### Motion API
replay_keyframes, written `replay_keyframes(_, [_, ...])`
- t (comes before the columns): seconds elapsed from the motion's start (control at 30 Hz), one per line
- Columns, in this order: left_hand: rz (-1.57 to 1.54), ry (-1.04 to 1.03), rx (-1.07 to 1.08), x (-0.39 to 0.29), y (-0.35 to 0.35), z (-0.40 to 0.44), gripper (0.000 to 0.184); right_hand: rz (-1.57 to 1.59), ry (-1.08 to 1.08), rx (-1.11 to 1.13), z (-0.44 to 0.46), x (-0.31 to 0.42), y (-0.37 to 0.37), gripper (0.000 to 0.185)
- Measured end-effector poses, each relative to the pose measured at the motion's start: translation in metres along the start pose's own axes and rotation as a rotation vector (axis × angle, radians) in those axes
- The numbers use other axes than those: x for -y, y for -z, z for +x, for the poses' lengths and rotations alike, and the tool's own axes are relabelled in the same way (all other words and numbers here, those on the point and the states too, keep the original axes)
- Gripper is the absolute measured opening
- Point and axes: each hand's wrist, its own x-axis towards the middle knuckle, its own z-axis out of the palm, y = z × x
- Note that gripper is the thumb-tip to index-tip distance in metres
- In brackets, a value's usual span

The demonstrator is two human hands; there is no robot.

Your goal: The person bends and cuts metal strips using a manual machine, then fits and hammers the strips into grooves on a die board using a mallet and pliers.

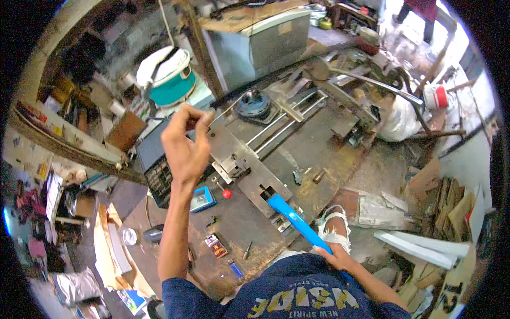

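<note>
My left hand [186, 143] is raised over the bench's left side, with its fingers curled toward the thumb. A thin pale line runs from near its fingertips toward a round blue-and-black device [255, 107]; whether the hand pinches it I cannot tell. Close to my body, my right hand [336, 259] is wrapped round a long blue strip [298, 224]. The strip's wider far end lies at a dark slot in a metal plate [256, 195]. Two parallel steel rods [276, 137] extend from the metal assembly toward the back right.
Across the metal bench [313, 154] lie a blue-framed box [203, 199], a red ball knob [227, 194], a cigarette pack [216, 245] and a blue lighter [235, 268]. A white-and-teal tub [172, 90] stands behind. White bars [419, 249] lie at right. Another person's legs [417, 18] show at the back right.
</note>
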Motion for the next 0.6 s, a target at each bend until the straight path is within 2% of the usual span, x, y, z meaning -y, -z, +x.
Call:
replay_keyframes(0.07, [-0.121, 0.046, -0.035, -0.008, -0.003, 0.03, 0.015, 0.023, -0.159, 0.038, 0.016, 0.009, 0.003, 0.058])
replay_keyframes(0.1, [-0.267, 0.03, 0.005, -0.058, 0.027, 0.038, 0.016, -0.096, -0.102, -0.064, -0.001, 0.016, -0.008, 0.055])
replay_keyframes(0.17, [-0.664, 0.067, 0.07, -0.081, 0.029, 0.049, 0.016, -0.191, 0.092, -0.434, -0.013, 0.041, 0.003, 0.052])
replay_keyframes(0.23, [-0.875, 0.257, 0.14, -0.093, 0.033, 0.047, 0.013, -0.059, 0.09, -0.722, -0.027, 0.039, 0.01, 0.047])
replay_keyframes(0.3, [-1.077, 0.284, 0.242, -0.102, 0.032, 0.043, 0.018, -0.584, 0.33, -1.089, -0.029, 0.016, 0.02, 0.046])
replay_keyframes(0.37, [-1.22, 0.328, 0.298, -0.116, 0.021, 0.034, 0.025, 0.036, 0.141, -1.189, -0.053, 0.046, 0.047, 0.054])
replay_keyframes(0.43, [-1.167, 0.313, 0.27, -0.154, 0.009, 0.012, 0.041, 0.474, 0.103, -1.194, -0.077, 0.034, 0.067, 0.068])
replay_keyframes(0.5, [-1.468, 0.375, 0.452, -0.18, -0.001, 0.001, 0.047, 0.829, 0.187, -1.205, -0.1, 0.029, 0.076, 0.076])
replay_keyframes(0.53, [-1.572, 0.26, 0.543, -0.201, -0.007, -0.013, 0.032, 0.91, 0.231, -1.227, -0.107, 0.014, 0.076, 0.077])
replay_keyframes(0.57, [-1.576, 0.365, 0.51, -0.226, -0.012, -0.026, 0.033, 0.989, 0.288, -1.253, -0.116, 0.001, 0.074, 0.077])
replay_keyframes(0.6, [-1.572, 0.334, 0.596, -0.239, -0.02, -0.037, 0.034, 1.059, 0.307, -1.288, -0.133, 0.003, 0.069, 0.081])
